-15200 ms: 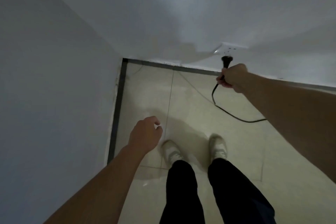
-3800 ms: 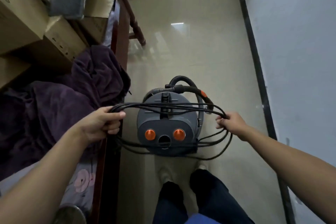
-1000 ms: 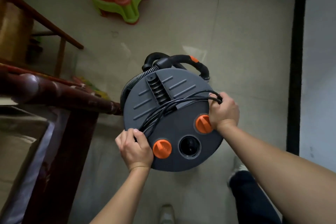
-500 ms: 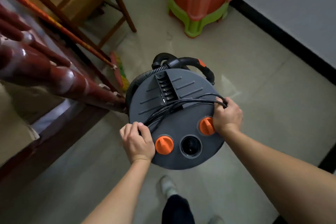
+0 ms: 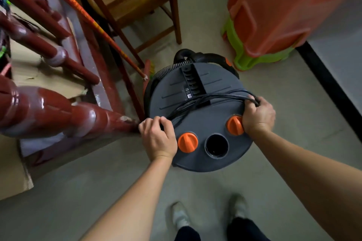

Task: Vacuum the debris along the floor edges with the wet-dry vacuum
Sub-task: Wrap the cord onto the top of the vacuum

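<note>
- Wet-dry vacuum [image 5: 205, 121] (seen from above, with a dark grey round lid): it was over the tiled floor [image 5: 293, 94]. It sat between the red-brown turned-wood furniture [image 5: 49, 111] on the floor's left side and the black border strip [image 5: 329, 92] along its right edge. Whether its base touched the floor could not be told.
- Power cord [image 5: 215, 97]: several black loops lay across the lid and were gathered at both ends.
- Left grip [image 5: 158, 139]: it was clenched around the cord loops at the lid's left rim, just beside an orange knob [image 5: 187, 142].
- Right grip [image 5: 258, 115]: it was clenched around the cord loops at the lid's right rim, touching a second orange knob [image 5: 234, 125].
- Round port [image 5: 216, 146]: it lay open between the two knobs, at the near rim.
- Corrugated hose [image 5: 172, 66] and black handle [image 5: 211, 57]: both were at the lid's far rim.
- Surroundings: a wooden chair [image 5: 137, 2] and an orange broom handle [image 5: 88, 17] stood beyond the vacuum, to the left. Stacked plastic stools [image 5: 274, 15] (orange over green) stood near the floor's right edge.
</note>
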Demonstrator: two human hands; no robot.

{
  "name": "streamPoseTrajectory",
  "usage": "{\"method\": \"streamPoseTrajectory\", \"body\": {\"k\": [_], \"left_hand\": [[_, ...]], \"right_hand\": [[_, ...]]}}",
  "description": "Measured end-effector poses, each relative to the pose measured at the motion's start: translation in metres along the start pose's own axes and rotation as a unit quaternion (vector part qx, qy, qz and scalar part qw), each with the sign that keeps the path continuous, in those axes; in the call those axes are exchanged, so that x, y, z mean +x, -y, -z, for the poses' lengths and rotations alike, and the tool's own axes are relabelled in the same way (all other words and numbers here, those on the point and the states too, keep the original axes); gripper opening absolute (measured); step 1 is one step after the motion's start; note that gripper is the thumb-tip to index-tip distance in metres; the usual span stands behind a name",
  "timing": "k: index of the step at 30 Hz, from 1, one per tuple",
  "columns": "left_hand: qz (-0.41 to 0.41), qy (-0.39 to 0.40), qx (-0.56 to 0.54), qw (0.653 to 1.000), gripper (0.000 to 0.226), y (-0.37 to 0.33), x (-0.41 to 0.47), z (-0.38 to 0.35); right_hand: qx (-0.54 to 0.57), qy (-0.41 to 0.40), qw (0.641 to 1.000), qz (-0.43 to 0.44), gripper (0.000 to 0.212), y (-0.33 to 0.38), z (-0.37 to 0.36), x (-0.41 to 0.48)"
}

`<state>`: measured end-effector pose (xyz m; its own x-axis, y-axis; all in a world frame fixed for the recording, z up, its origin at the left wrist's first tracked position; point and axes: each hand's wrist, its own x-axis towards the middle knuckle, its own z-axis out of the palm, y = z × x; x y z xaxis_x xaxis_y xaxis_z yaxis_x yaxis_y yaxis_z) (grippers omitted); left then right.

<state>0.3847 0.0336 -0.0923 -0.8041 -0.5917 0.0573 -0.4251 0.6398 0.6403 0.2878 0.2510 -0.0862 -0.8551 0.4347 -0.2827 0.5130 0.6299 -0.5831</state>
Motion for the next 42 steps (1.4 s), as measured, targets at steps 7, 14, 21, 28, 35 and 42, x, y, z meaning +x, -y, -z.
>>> {"method": "streamPoseTrajectory", "body": {"k": [7, 14, 21, 28, 35, 42], "left_hand": [[0.020, -0.039, 0.029, 0.999, 0.050, -0.024, 0.060, -0.019], [0.041, -0.086, 0.075, 0.993, 0.052, -0.041, 0.135, -0.033], [0.077, -0.074, 0.087, 0.991, 0.040, -0.041, 0.199, -0.037], [0.055, -0.064, 0.082, 0.993, 0.055, -0.044, 0.257, -0.036], [0.067, -0.051, 0.071, 0.994, 0.055, -0.040, 0.282, -0.036], [0.079, -0.033, 0.063, 0.994, 0.056, -0.042, 0.283, -0.033]], "right_hand": [[-0.020, 0.059, 0.998, 0.010, 0.036, 0.055, -0.019, 0.062], [-0.009, 0.100, 0.993, 0.057, 0.037, 0.119, -0.047, 0.118], [-0.007, 0.121, 0.991, 0.064, 0.036, 0.169, -0.072, 0.148], [-0.010, 0.102, 0.992, 0.072, 0.028, 0.212, -0.101, 0.177], [-0.012, 0.097, 0.992, 0.081, 0.033, 0.231, -0.118, 0.189], [-0.006, 0.273, 0.959, 0.078, 0.040, 0.234, -0.103, 0.206]]}}
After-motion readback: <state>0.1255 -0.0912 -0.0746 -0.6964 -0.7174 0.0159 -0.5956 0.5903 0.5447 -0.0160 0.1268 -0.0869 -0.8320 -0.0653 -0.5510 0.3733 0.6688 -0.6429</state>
